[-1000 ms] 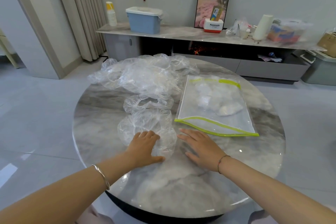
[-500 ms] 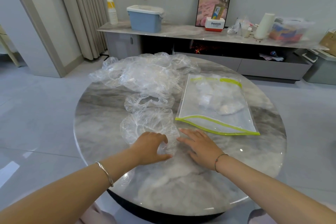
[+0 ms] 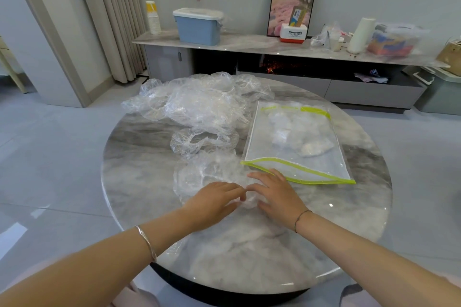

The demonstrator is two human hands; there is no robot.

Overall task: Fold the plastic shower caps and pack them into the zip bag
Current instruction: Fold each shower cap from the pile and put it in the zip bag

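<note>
- Both hands sit palm-down near the front middle of the round marble table (image 3: 139, 157), fingertips almost meeting.
- Left hand (image 3: 212, 203): fingers mostly straight and close together, pressing on the near edge of a clear shower cap (image 3: 204, 174). It's not gripping anything as far as the view shows.
- Right hand (image 3: 277, 194): flat, fingers a bit spread, resting on the right edge of the same cap, with its fingertips just beside the zip bag's near corner.
- That cap lies flattened, mostly spreading left and away from the hands.
- Just past it is a second loose cap (image 3: 199, 141), scrunched up, and behind that a big pile of caps (image 3: 197, 104) at the far left of the table.
- The zip bag (image 3: 296, 157) lies flat to the right of the caps, long axis running away from the person, its green-trimmed near edge toward the right hand. Folded caps (image 3: 299, 137) show through it.
</note>
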